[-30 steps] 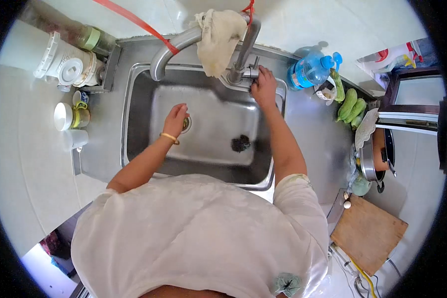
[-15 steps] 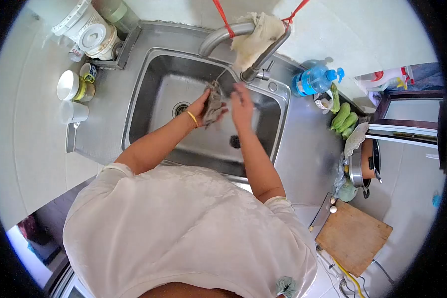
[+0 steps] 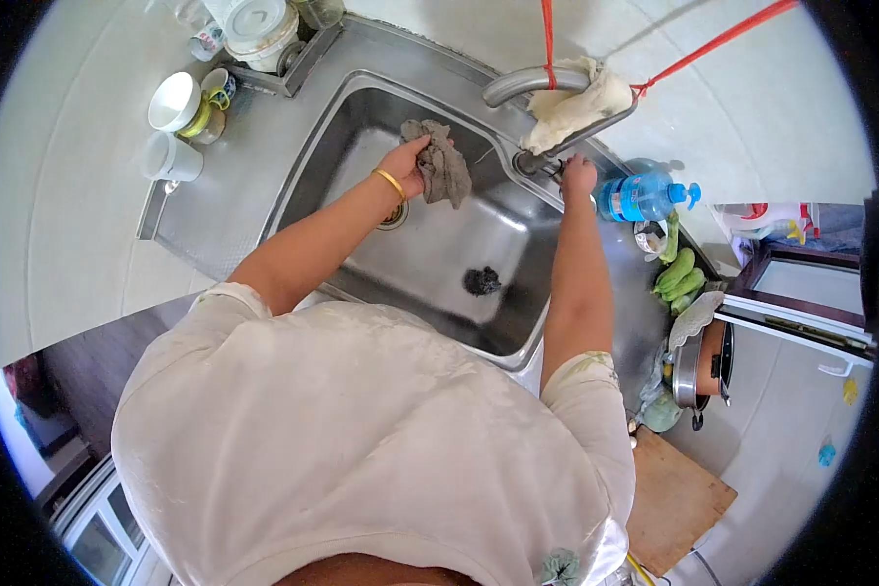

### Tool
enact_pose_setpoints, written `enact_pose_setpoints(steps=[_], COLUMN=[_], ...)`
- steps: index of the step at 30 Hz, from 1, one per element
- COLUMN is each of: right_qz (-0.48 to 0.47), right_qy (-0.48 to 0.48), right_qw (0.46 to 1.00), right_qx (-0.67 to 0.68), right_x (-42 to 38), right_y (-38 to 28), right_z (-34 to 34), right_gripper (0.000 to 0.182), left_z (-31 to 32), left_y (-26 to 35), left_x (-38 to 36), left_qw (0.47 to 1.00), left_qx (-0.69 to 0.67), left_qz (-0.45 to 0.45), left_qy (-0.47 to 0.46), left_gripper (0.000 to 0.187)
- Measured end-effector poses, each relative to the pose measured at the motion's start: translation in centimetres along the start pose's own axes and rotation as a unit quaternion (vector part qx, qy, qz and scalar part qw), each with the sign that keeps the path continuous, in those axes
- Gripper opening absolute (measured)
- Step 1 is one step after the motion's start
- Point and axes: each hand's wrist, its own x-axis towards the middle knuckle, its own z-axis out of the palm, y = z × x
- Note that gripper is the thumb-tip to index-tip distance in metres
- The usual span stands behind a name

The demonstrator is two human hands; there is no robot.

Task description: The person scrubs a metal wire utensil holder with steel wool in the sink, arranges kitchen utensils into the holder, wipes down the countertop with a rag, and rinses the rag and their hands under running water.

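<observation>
A crumpled grey-brown cloth (image 3: 446,174) hangs from my left hand (image 3: 407,166), whose fingers are closed on it above the steel sink (image 3: 303,161). My right hand (image 3: 579,177) is closed around the faucet handle at the base of the faucet (image 3: 535,162), and the fingers cover most of that handle. A pale cloth (image 3: 581,105) is draped over the faucet's bent pipe, with red cords tied to it. On the sink floor lies a dark scrubber (image 3: 481,281), apart from both hands.
Right of the faucet stands a blue pump bottle (image 3: 637,198), with green vegetables (image 3: 678,272) and a pot (image 3: 690,369) beyond it. White bowl (image 3: 175,102) and plastic cup (image 3: 173,156) sit on the left counter. A wooden board (image 3: 676,500) is at lower right.
My right hand has moved from beside the cloth to the faucet handle. The cloth in my left hand is shifted up and hangs more spread out. The view has turned slightly.
</observation>
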Motion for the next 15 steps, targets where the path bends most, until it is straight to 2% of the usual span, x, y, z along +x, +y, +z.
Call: enact_pose_setpoints(steps=[1,4,7,8,9,10,11,12,14,15], right_qz=[0.112,0.044,-0.018,-0.004,0.012,0.071,0.131,0.206,0.241,0.206], right_qy=[-0.015,0.036,0.239,0.141,0.039,-0.015,-0.067,-0.195,-0.338,-0.361], right_qw=[0.985,0.997,0.963,0.966,0.950,0.916,0.870,0.769,0.677,0.713], right_qx=[0.132,0.050,0.122,0.219,0.310,0.393,0.471,0.573,0.608,0.565], right_x=[-0.1,0.4,-6.6,-9.8,-12.8,-15.5,-17.6,-17.7,-18.4,-19.4], right_y=[0.2,1.7,-2.8,-4.3,-5.8,-7.6,-8.8,-9.5,-10.7,-13.6], right_z=[-0.2,0.6,0.0,0.0,0.7,2.6,4.0,4.8,5.3,3.7], right_gripper=[0.039,0.037,0.045,0.050,0.056,0.056,0.056,0.052,0.047,0.045], left_z=[0.0,0.0,-0.4,-0.6,-0.7,-0.6,-0.7,-1.1,-1.7,-1.5], left_y=[0.2,0.3,0.7,0.7,0.6,0.4,0.2,0.0,-0.5,-0.1], left_x=[0.2,0.3,0.7,0.7,0.5,0.2,0.0,0.2,0.5,0.3], left_qw=[1.000,0.999,0.999,0.999,0.999,1.000,1.000,1.000,0.999,0.998], left_qx=[-0.013,-0.033,-0.039,-0.042,-0.032,-0.022,-0.011,0.002,0.027,0.016], left_qz=[0.000,0.000,0.010,0.014,0.011,0.008,0.006,0.018,0.042,0.042], left_qy=[0.002,0.015,0.007,0.004,0.010,0.016,0.022,0.022,0.020,0.039], left_gripper=[0.030,0.030,0.030,0.030,0.029,0.028,0.027,0.026,0.025,0.025])
